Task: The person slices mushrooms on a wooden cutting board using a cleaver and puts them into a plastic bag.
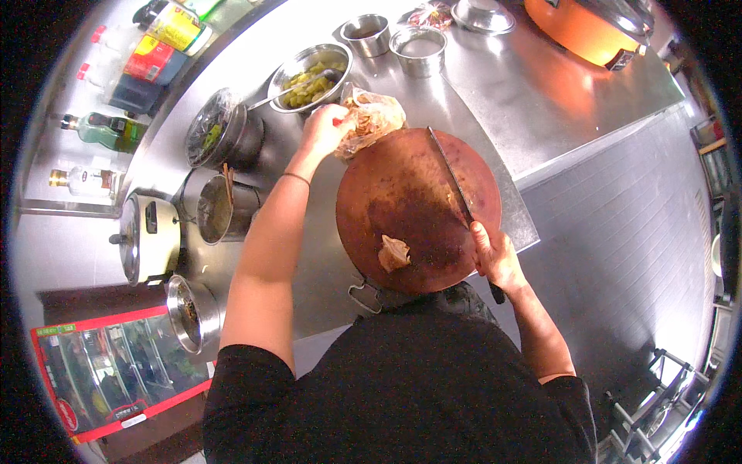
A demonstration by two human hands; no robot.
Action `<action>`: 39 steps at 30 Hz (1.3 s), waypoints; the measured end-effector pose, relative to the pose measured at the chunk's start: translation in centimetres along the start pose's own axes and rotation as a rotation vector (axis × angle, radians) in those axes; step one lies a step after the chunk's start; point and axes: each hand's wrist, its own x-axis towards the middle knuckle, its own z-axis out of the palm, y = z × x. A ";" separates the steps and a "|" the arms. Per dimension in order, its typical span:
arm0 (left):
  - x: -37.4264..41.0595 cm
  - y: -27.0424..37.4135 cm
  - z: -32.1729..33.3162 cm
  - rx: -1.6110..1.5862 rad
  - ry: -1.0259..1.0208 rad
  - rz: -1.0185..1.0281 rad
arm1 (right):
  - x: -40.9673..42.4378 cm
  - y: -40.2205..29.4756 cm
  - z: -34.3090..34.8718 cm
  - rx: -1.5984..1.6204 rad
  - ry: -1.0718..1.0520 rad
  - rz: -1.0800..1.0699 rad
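A round wooden chopping block (417, 203) stands at the edge of the steel counter in front of me. My right hand (496, 256) is closed around the black handle of a knife (451, 170), whose blade lies over the block's right part, edge-on to the camera. Near the block's lower left lies a pale brown piece of food, perhaps meat (394, 254). My left hand (326, 132) grips the near side of a clear plastic bag (377, 116) holding brown food pieces, just beyond the block's upper left rim. The fingertips are partly hidden in the plastic.
Beyond the bag are a steel bowl of green pieces (310, 78) with a spoon and two small steel pots (418, 52). A film-covered pot (217, 127), a pot with wooden sticks (214, 209) and a cooker (151, 238) stand left. An orange pot (579, 32) is far right.
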 end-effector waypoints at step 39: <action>-27.3 11.5 9.3 -0.085 0.327 0.047 | -2.7 -7.5 -0.4 -0.747 -0.701 -0.053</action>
